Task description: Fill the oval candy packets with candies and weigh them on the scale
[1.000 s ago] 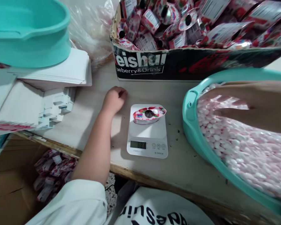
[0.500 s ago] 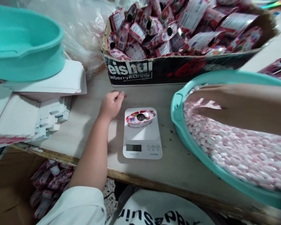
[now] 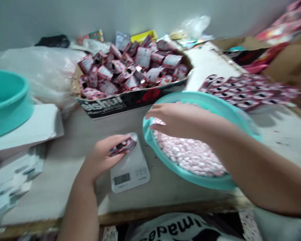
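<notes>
My left hand (image 3: 104,155) has its thumb and fingers around a small red-and-white packet (image 3: 122,146) with a dark round hole in its top. The packet is over the far end of a white digital kitchen scale (image 3: 134,174), whose display cannot be read. My right hand (image 3: 165,118) is over the left rim of a turquoise basin (image 3: 165,164), thumb and fingers apart, with nothing visible in it. Pale pink and white candies (image 3: 188,155) fill the basin's bottom. Part of them is hidden beneath my right forearm.
Behind the scale stands a cut-down cardboard box (image 3: 130,103) heaped with similar packets. Rows of packets (image 3: 248,90) stand at the right. A second turquoise basin (image 3: 10,103) rests on white cartons (image 3: 37,124) at the left. The table's front edge (image 3: 165,209) runs nearest me.
My left hand has moved onto the scale and closed on the packet. My right hand has come up from the candies to the basin's left rim. The view has swung up and to the right.
</notes>
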A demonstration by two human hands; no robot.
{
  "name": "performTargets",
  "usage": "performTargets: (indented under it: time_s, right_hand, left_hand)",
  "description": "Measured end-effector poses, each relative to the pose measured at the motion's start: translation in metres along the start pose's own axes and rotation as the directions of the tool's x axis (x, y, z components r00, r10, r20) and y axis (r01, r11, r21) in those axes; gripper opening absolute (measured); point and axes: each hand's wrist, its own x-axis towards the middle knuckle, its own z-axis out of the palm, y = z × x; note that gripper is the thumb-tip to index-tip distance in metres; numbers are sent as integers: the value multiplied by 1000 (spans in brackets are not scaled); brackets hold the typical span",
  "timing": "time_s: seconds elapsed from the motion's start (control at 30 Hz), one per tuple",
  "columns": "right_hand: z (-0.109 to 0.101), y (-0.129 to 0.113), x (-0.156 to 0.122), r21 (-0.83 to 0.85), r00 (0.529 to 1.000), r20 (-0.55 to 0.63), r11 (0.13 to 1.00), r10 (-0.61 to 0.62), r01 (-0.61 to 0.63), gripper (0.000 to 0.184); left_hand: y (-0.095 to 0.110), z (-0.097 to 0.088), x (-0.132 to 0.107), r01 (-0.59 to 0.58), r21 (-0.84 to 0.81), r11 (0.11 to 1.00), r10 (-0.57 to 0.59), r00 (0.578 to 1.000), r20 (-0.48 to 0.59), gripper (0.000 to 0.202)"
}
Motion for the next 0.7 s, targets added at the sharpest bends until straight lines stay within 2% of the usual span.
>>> performTargets:
  time_s: [0.07, 0.13, 0.17, 0.23, 0.3, 0.33, 0.37, 0.43, 0.5, 0.57, 0.63, 0.67, 0.7]
  right_hand:
    - [-14, -6, -3, 48, 999, -43, 999, -17, 19, 29]
    - [-27, -6, -12, 136, 990, -136, 989, -35, 54, 31]
    - [-32, -3, -21, 191, 978, -202, 977, -53, 92, 33]
    - [-39, 6, -49, 308, 933, -347, 928, -97, 211, 38]
    - [-41, 19, -90, 396, 881, -459, 862, -113, 316, 44]
    - [-40, 26, -113, 429, 872, -480, 843, -91, 324, 48]
    - [-37, 33, -136, 451, 872, -488, 844, -41, 292, 53]
    - [-28, 46, -181, 502, 883, -447, 857, 144, 114, 57]
    - [-16, 56, -218, 557, 838, -424, 829, 344, -58, 52]
    - [-1, 65, -247, 626, 768, -431, 770, 474, -124, 45]
    - [18, 75, -270, 692, 717, -424, 709, 554, -139, 39]
    - [28, 80, -280, 720, 696, -402, 675, 595, -161, 37]
    - [40, 86, -290, 741, 667, -377, 641, 643, -199, 36]
  left_hand:
    - [5, -5, 6, 29, -16, 999, -31, 990, -134, 41]
    - [25, -11, 21, 31, 0, 1000, -30, 978, -209, 41]
    - [41, -13, 31, 0, 29, 1000, 6, 977, -214, 40]
    - [83, -11, 54, -133, 111, 985, 156, 960, -233, 33]
    - [129, 1, 80, -309, 133, 942, 332, 920, -211, 27]
    - [151, 11, 93, -383, 111, 917, 398, 902, -170, 26]
    - [171, 24, 105, -443, 80, 893, 450, 885, -121, 26]
    - [204, 55, 129, -523, 24, 852, 523, 852, -26, 27]
    - [229, 88, 147, -526, -29, 850, 526, 846, 84, 27]
    - [245, 116, 159, -532, -69, 844, 536, 827, 172, 30]
    - [251, 130, 166, -567, -51, 822, 565, 802, 192, 43]
    - [249, 129, 169, -575, -12, 818, 568, 805, 174, 50]
    - [243, 124, 173, -558, 48, 828, 548, 826, 133, 55]
